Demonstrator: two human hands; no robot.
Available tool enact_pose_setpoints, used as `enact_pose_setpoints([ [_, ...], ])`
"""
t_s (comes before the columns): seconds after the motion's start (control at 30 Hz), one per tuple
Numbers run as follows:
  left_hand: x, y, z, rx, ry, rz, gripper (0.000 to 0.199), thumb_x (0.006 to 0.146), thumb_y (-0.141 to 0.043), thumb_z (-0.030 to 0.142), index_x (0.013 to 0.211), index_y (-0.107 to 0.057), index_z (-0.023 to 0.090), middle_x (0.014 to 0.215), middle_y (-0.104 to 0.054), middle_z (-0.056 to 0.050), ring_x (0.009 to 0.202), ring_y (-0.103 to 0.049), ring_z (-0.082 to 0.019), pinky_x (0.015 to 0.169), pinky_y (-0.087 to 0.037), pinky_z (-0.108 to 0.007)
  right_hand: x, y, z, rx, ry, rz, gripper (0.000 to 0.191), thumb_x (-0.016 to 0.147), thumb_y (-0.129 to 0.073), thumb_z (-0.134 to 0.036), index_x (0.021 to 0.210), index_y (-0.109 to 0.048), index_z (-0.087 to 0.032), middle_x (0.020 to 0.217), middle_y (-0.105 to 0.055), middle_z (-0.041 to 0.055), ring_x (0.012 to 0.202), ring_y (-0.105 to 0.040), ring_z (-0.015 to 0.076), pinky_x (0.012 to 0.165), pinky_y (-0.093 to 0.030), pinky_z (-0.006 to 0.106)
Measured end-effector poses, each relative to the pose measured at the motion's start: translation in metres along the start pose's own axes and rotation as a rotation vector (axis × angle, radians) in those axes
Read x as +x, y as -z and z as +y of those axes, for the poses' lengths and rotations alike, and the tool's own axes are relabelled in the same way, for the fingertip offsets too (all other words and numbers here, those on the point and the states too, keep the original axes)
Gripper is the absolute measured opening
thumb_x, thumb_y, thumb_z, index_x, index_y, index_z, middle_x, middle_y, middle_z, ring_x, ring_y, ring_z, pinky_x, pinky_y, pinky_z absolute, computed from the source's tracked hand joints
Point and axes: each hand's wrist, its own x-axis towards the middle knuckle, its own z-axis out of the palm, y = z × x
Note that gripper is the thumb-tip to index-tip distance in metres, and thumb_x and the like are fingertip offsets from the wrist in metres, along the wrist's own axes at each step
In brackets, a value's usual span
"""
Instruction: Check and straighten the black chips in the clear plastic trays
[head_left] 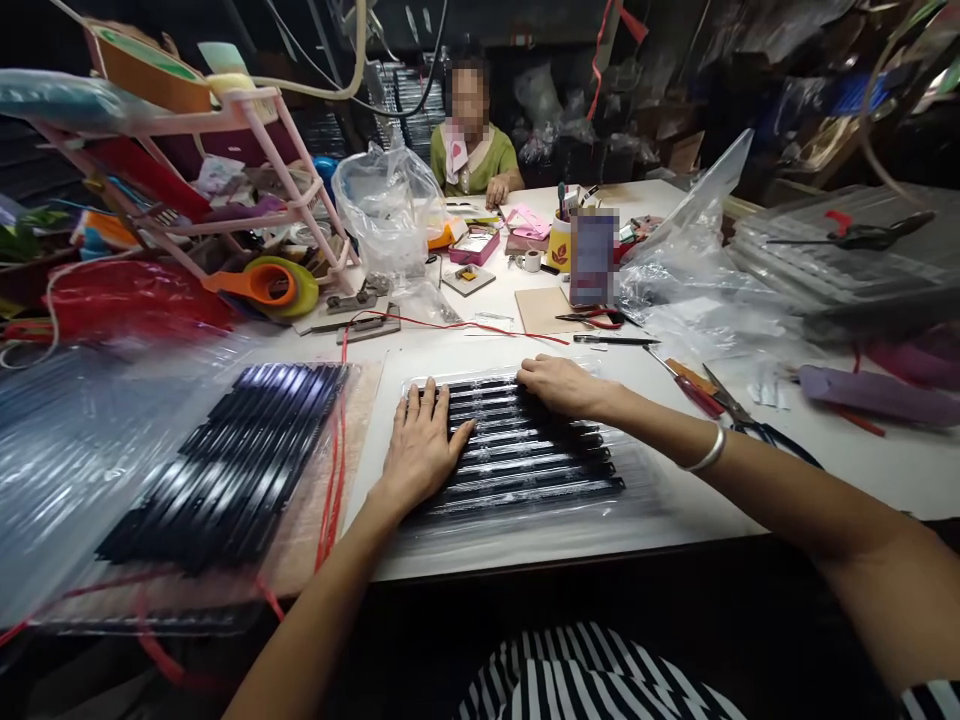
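Left hand (424,440) lies flat, fingers slightly apart, over the 10 o'clock side of the black strips (517,470), which sit on the worktop (855,475) with clear plastic (637,510) around them. At their 1 o'clock edge the right hand (559,385) has its fingers curled, and I cannot tell whether they grip anything; scissors (724,395) lie at 3 o'clock and another batch of strips (225,460) at 9 o'clock.
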Motion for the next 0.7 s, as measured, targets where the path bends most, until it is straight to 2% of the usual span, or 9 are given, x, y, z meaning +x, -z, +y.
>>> enact_pose_setpoints([
  [0.1,0.000,-0.004,-0.001,-0.015,-0.006,0.021,0.072,0.091,-0.026,0.057,0.142,-0.031,0.007,0.151,-0.026,-0.017,0.140,-0.017,-0.033,0.112,-0.017,-0.048,0.011,0.003,-0.013,-0.045,-0.026,-0.043,0.027,0.089,-0.037,-0.007,0.099,-0.062,-0.009,0.095,-0.062,0.0167,0.085,-0.054,0.0250,0.067,-0.042,0.033],
  [0.2,0.002,-0.008,-0.003,-0.082,-0.006,0.053,0.071,0.091,-0.029,0.057,0.141,-0.034,0.007,0.151,-0.027,-0.018,0.140,-0.018,-0.034,0.112,-0.016,-0.049,0.009,0.009,-0.030,-0.075,-0.061,-0.041,0.032,0.088,-0.031,-0.003,0.104,-0.059,-0.004,0.102,-0.059,0.0226,0.091,-0.054,0.0287,0.069,-0.044,0.038],
  [0.3,0.006,-0.010,-0.013,-0.171,-0.026,0.036,0.071,0.090,-0.033,0.056,0.142,-0.033,0.008,0.151,-0.024,-0.020,0.140,-0.014,-0.035,0.112,-0.015,-0.051,-0.008,0.019,-0.036,-0.065,-0.058,-0.028,0.034,0.090,-0.030,-0.004,0.107,-0.059,-0.005,0.104,-0.060,0.0208,0.093,-0.054,0.0276,0.074,-0.046,0.038],
  [0.37,0.004,-0.009,-0.027,-0.207,-0.065,-0.004,0.066,0.090,-0.036,0.053,0.143,-0.032,0.013,0.152,-0.025,-0.017,0.140,-0.016,-0.033,0.111,-0.018,-0.051,-0.027,0.021,-0.033,-0.050,-0.062,-0.004,0.035,0.090,-0.031,-0.004,0.113,-0.057,-0.007,0.111,-0.059,0.0183,0.099,-0.053,0.0256,0.082,-0.045,0.037],
  [0.47,-0.015,-0.002,-0.051,-0.253,-0.113,-0.057,0.057,0.092,-0.034,0.047,0.144,-0.030,0.024,0.151,-0.028,-0.010,0.139,-0.022,-0.028,0.108,-0.028,-0.049,-0.059,0.012,-0.027,-0.033,-0.106,0.089,0.040,0.089,-0.036,-0.003,0.124,-0.052,-0.012,0.128,-0.051,0.0171,0.114,-0.046,0.0259,0.092,-0.040,0.039],
  [0.53,-0.037,0.004,-0.059,-0.364,-0.092,-0.057,0.056,0.093,-0.033,0.045,0.145,-0.027,0.025,0.153,-0.025,-0.009,0.140,-0.022,-0.026,0.108,-0.029,-0.048,-0.076,0.001,-0.024,-0.030,-0.114,0.147,0.041,0.089,-0.036,-0.003,0.125,-0.053,-0.014,0.128,-0.050,0.0163,0.116,-0.044,0.0266,0.093,-0.039,0.040],
  [0.6,-0.058,0.007,-0.058,-0.494,-0.018,-0.032,0.055,0.092,-0.034,0.044,0.144,-0.030,0.023,0.153,-0.024,-0.009,0.139,-0.024,-0.023,0.110,-0.027,-0.046,-0.082,-0.007,-0.021,-0.050,-0.069,0.130,0.037,0.092,-0.035,-0.006,0.121,-0.055,-0.014,0.120,-0.055,0.0148,0.109,-0.048,0.0254,0.090,-0.040,0.039],
  [0.7,-0.077,0.007,-0.043,-0.583,0.112,0.028,0.056,0.092,-0.035,0.043,0.141,-0.036,0.017,0.153,-0.024,-0.011,0.139,-0.025,-0.023,0.112,-0.023,-0.045,-0.071,-0.007,-0.020,-0.083,0.005,0.044,0.026,0.092,-0.038,-0.009,0.104,-0.061,-0.012,0.103,-0.060,0.0122,0.093,-0.052,0.0228,0.079,-0.042,0.034],
])
